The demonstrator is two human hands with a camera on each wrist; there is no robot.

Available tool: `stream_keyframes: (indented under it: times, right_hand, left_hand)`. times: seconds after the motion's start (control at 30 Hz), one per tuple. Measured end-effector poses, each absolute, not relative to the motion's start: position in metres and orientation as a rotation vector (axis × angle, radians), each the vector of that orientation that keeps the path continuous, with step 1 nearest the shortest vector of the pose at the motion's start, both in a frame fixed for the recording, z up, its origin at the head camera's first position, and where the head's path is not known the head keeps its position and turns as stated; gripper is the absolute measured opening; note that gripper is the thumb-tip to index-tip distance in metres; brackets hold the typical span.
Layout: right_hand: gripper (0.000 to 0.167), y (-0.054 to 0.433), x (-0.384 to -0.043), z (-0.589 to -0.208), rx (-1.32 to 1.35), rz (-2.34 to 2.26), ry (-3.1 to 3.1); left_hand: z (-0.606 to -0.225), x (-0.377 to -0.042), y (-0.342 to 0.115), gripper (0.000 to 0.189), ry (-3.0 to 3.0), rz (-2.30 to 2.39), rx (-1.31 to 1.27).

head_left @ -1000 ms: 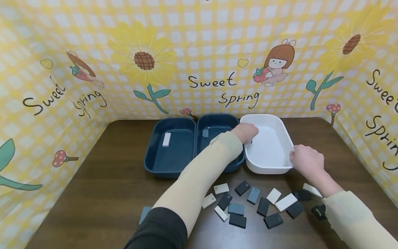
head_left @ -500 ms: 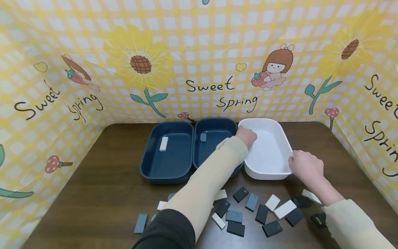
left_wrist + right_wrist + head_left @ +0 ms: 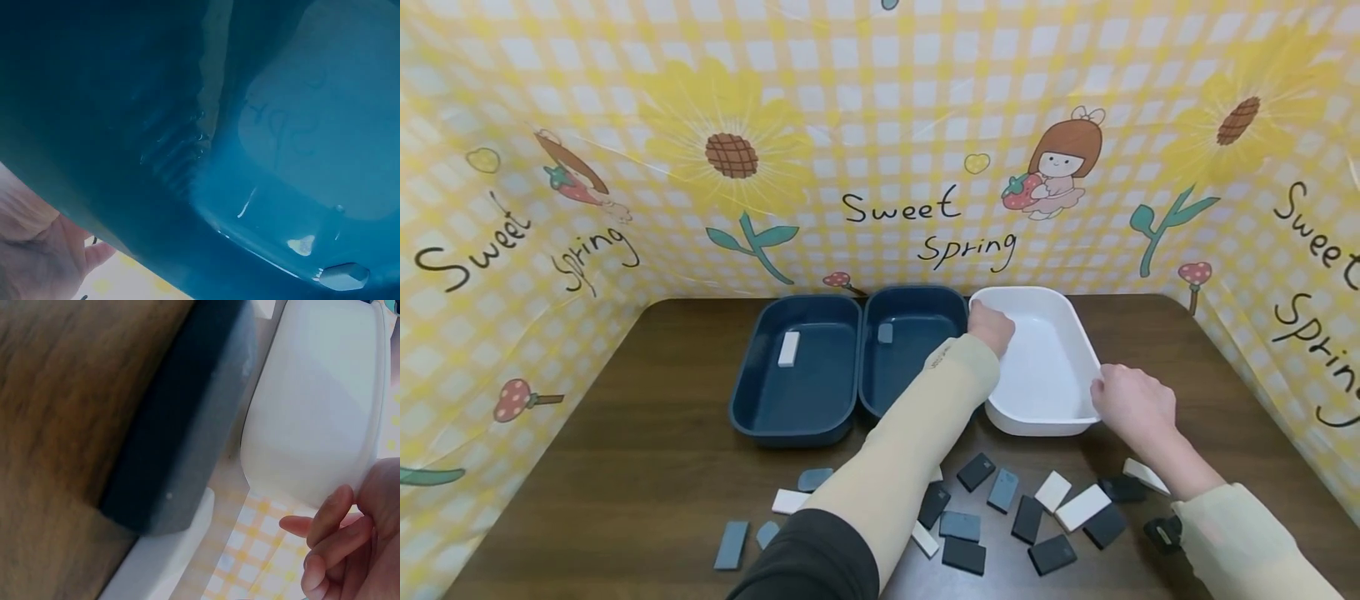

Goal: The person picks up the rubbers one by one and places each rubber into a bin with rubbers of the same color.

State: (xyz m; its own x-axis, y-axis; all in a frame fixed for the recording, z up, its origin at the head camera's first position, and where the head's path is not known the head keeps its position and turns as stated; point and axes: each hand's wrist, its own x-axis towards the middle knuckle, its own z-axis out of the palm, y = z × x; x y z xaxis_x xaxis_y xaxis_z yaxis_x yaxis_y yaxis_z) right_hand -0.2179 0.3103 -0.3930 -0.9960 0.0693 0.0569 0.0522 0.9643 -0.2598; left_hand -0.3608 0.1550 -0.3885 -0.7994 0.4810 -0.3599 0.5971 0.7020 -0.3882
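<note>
A white plastic bin stands at the right end of a row of bins. My left hand grips its left rim, and my right hand holds the right rim near the front corner. In the right wrist view, curled fingers of the right hand lie against the outside of the bin. The left wrist view shows part of the left hand beyond a blue wall, its grip hidden there. Next to the white bin is the middle blue bin, partly covered by the left forearm.
The left blue bin contains a white block; a small grey-blue block lies in the middle one. Several black, white and grey-blue blocks, including a black block, are scattered over the table in front. A checked cloth hangs behind.
Both hands keep hold of the white bin, which stays beside the middle blue bin. The left forearm has shifted right, uncovering several blocks at its left. The head view has moved slightly.
</note>
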Motion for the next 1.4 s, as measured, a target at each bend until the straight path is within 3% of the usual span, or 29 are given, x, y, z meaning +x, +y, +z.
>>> stream_keyframes:
  times: [0.5, 1.2, 1.4]
  right_hand:
    - [0.024, 0.308, -0.218, -0.394, -0.114, 0.413, -3.058]
    - [0.027, 0.307, -0.215, -0.392, -0.116, 0.403, -3.084]
    - [0.027, 0.306, -0.215, -0.388, -0.101, 0.408, -3.087]
  left_hand:
    - [-0.385, -0.358, 0.150, 0.036, 2.691, -0.700, 0.827]
    - [-0.323, -0.343, 0.112, 0.022, 2.830, -0.418, 0.986]
    - [-0.314, -0.346, 0.092, 0.026, 2.833, -0.405, 1.062]
